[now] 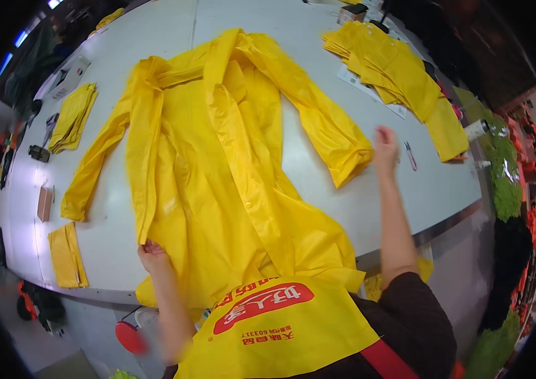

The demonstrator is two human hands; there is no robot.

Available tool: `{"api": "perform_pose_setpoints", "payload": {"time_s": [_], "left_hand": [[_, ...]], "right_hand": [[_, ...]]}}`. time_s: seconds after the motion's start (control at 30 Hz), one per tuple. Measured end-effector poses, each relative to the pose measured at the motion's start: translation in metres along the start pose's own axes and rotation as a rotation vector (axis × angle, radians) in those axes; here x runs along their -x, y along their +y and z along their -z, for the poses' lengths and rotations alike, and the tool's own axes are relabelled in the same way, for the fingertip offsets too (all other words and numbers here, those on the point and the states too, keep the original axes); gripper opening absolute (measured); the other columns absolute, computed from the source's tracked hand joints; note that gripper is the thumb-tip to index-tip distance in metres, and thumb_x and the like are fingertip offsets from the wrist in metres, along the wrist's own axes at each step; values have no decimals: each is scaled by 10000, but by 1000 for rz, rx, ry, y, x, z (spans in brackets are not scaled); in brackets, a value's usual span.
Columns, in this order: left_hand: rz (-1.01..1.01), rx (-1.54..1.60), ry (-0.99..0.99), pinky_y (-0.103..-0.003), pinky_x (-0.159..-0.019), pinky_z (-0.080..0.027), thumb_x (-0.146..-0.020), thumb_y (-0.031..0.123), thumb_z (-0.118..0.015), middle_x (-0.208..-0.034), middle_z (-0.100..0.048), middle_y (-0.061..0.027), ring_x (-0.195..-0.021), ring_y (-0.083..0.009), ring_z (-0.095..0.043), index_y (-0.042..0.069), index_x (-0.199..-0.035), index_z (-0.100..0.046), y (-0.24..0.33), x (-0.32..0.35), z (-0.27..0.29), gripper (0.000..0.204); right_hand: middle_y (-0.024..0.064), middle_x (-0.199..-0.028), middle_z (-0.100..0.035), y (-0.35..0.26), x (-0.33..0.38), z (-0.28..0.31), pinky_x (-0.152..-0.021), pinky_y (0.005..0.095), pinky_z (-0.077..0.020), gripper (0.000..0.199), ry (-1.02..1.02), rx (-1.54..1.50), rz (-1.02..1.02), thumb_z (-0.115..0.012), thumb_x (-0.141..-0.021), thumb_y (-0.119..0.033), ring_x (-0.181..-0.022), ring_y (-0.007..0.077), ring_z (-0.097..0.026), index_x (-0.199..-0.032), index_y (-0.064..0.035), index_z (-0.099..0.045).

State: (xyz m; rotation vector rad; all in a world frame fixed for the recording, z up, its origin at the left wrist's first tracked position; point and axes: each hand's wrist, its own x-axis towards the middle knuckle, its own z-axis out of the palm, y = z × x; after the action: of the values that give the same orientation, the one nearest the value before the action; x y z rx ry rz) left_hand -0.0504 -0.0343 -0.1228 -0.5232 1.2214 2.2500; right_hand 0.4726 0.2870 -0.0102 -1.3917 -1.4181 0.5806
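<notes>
A yellow raincoat lies spread on the pale table, front open and both sleeves out to the sides. Pinched in my left hand is the lower front edge of the coat, near the table's front side. My right hand is raised beside the cuff of the right-hand sleeve, its fingers loosely extended and nothing visible in them. Just right of that hand lie small thread snips with a reddish handle. The coat's hem hangs over the near edge, against the yellow apron I wear.
Stacked yellow pieces lie at the far right, beside a thread cone. Folded yellow pieces and another yellow piece lie on the left, with a small brown block between. The pale table ends near my waist.
</notes>
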Motion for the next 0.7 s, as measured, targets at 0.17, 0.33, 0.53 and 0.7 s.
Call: {"api": "perform_pose_setpoints", "payload": {"time_s": [0.17,0.33,0.53,0.7], "left_hand": [[-8,-56,104,-201,-511,-434,-864,231,-528,-787,-590,-9,-656,-107,-548,92,-899,-542,-18,19,-19,144],[-156,-92,206,-242,-560,-446,-819,199,-589,-815,-591,-9,-714,-134,-563,91,-890,-542,-15,33,-27,138],[-373,-338,262,-273,-569,-485,-820,197,-595,-891,-609,-55,-786,-167,-601,23,-990,-570,-8,63,-41,245],[-483,-403,148,-233,-534,-490,-840,145,-590,-853,-614,-53,-732,-132,-607,0,-949,-580,-5,59,-36,182]], "right_hand": [[226,-1185,-486,178,-52,145,-952,422,-360,554,79,935,-166,-599,-779,-325,-1122,371,-445,-1182,29,-459],[188,-928,-593,199,-48,160,-728,435,-469,324,-46,1079,-299,-620,-762,-289,-854,381,-571,-844,20,-571],[14,-759,-497,88,-45,116,-504,211,-412,192,-224,-899,-672,-544,-864,-181,-571,108,-462,-956,-15,-511],[-6,-657,-442,-67,5,14,-361,182,-280,255,-677,-978,-624,-454,-921,-287,-451,63,-345,-1003,-57,-527]]}}
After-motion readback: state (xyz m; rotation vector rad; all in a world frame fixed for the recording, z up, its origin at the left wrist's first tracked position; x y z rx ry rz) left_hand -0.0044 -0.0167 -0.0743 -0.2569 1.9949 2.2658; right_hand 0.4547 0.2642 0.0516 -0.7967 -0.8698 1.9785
